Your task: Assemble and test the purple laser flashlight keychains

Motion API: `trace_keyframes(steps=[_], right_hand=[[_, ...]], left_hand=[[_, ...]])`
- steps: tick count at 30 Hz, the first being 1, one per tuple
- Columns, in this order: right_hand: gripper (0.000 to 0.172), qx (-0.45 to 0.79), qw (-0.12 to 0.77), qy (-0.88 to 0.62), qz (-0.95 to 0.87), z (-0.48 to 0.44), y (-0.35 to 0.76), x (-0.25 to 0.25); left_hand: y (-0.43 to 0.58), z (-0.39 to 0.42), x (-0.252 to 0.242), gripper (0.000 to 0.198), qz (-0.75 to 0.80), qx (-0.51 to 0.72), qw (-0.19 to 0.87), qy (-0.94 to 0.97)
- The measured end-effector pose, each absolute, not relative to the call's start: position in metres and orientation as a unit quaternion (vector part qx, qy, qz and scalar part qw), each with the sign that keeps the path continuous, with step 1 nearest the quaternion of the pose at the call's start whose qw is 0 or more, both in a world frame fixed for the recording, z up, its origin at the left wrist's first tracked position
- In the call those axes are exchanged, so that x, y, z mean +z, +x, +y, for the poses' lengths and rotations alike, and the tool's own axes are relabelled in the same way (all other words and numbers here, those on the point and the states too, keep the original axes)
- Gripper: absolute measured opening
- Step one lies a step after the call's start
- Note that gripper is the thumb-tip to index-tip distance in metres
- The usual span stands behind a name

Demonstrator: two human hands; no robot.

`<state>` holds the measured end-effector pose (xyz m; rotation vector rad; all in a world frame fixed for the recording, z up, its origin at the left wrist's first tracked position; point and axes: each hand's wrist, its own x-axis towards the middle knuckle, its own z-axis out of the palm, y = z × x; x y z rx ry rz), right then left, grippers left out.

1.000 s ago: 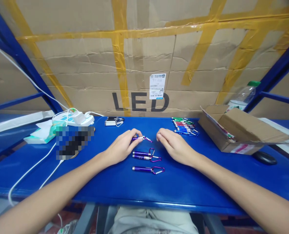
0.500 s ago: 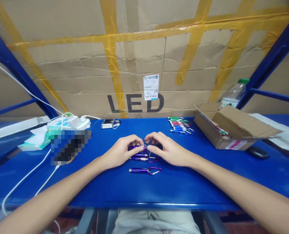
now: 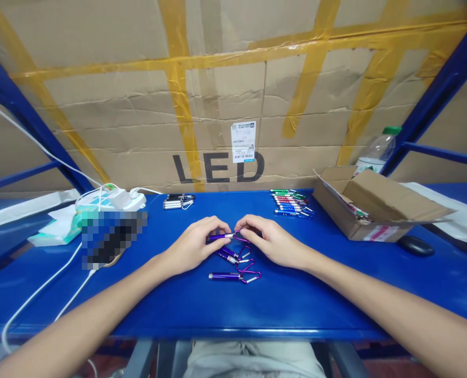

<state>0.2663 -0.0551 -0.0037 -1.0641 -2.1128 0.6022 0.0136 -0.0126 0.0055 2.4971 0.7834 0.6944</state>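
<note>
I see the blue bench (image 3: 335, 299) filling the view, with an open carton (image 3: 379, 210) at two o'clock. At the bench's centre the left grip (image 3: 194, 245) is clenched round a purple torch (image 3: 217, 237). The right grip (image 3: 274, 242) pinches the pink clip (image 3: 239, 234) on the torch's three o'clock end. At six o'clock of it lie loose purple torches (image 3: 227, 275), three I think, since they overlap. A row of coloured torches (image 3: 292, 203) sits at one o'clock.

Even bright overhead light, soft shadows, wide-angle edge bending, corners slightly blurred.
</note>
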Motion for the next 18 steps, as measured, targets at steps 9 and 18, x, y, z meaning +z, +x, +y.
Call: trace_keyframes(steps=[9,18], right_hand=[[0.022,0.175,0.323,-0.401,-0.839,-0.0514,0.272,-0.0111],[0.021,0.311,0.345,-0.412,-0.784,-0.0531,0.2698,-0.0053]], left_hand=[[0.0119,-0.01,0.0042,0.028,0.28,0.231,0.203,0.909],[0.01,-0.0091,0.0052,0.025,0.264,0.265,0.157,0.914]])
